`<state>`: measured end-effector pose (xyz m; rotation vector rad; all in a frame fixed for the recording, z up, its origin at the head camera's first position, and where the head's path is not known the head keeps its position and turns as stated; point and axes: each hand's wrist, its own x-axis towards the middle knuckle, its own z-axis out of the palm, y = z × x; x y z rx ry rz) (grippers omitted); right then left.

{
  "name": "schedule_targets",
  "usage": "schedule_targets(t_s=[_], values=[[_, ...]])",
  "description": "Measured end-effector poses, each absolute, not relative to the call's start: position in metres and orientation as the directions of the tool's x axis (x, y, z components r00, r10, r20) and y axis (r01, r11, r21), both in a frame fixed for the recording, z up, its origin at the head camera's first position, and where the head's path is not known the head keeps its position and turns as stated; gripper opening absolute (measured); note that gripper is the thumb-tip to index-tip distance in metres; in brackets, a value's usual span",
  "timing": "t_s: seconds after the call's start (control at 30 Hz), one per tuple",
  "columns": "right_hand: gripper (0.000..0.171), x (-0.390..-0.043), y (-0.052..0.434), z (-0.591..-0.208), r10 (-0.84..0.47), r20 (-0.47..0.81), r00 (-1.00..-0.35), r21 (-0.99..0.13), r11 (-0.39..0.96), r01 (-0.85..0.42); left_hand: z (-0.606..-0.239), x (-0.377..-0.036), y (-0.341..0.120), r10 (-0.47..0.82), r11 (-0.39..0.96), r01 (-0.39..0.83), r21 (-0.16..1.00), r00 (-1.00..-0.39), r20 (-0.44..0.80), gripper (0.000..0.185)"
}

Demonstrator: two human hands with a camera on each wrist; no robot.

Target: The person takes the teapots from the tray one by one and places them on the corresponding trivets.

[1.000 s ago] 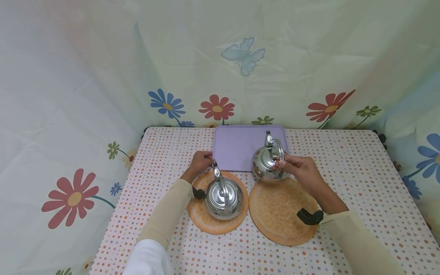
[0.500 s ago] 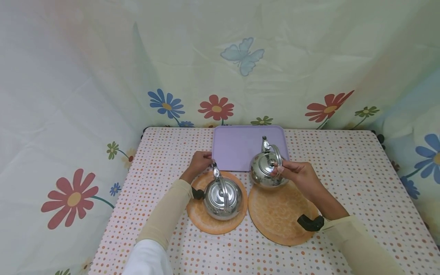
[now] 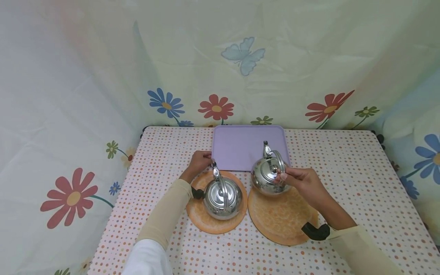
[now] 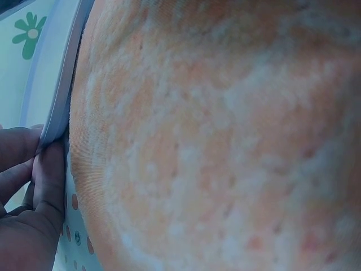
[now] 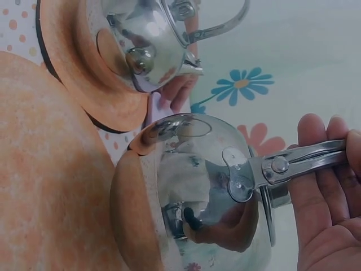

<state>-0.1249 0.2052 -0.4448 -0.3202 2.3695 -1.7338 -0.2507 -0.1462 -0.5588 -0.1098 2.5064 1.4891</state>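
My right hand (image 3: 282, 175) grips the wire handle (image 5: 304, 161) of a shiny steel kettle (image 3: 268, 177), holding it over the far edge of the right orange round mat (image 3: 280, 219). Whether it touches the mat I cannot tell. A second steel kettle (image 3: 222, 196) stands on the left orange mat (image 3: 197, 214). My left hand (image 3: 206, 156) pinches the front-left corner of the purple tray (image 3: 240, 147). In the left wrist view its fingers (image 4: 39, 180) press the tray edge (image 4: 62, 96) beside the mat (image 4: 225, 141).
The table (image 3: 343, 160) wears a dotted cloth and is walled by flowered sheeting at the back and both sides. The tray lies at the back centre, just beyond both mats. A black wrist strap (image 3: 314, 231) sits on my right arm.
My right hand has brought its kettle back from the tray's front edge toward me and lower, over the right mat. The left hand and the other kettle have stayed put.
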Motion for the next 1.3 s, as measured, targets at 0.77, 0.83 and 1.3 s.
schedule_targets(t_s=[0.77,0.83,1.3], values=[[0.032,-0.103,0.216,-0.446,-0.28,-0.058,-0.958,-0.943,0.331,-0.039,-0.559,-0.248,-0.147,0.054,0.491,-0.16,0.856,-0.976,-0.213,0.038],[0.033,-0.101,0.217,-0.447,-0.267,-0.084,-0.96,-0.94,0.34,-0.013,-0.558,-0.248,-0.147,0.053,0.492,-0.16,0.856,-0.976,-0.212,0.038],[0.033,-0.089,0.223,-0.45,-0.273,-0.101,-0.957,-0.956,0.292,0.018,-0.561,-0.25,-0.147,0.052,0.498,-0.159,0.852,-0.976,-0.212,0.039]])
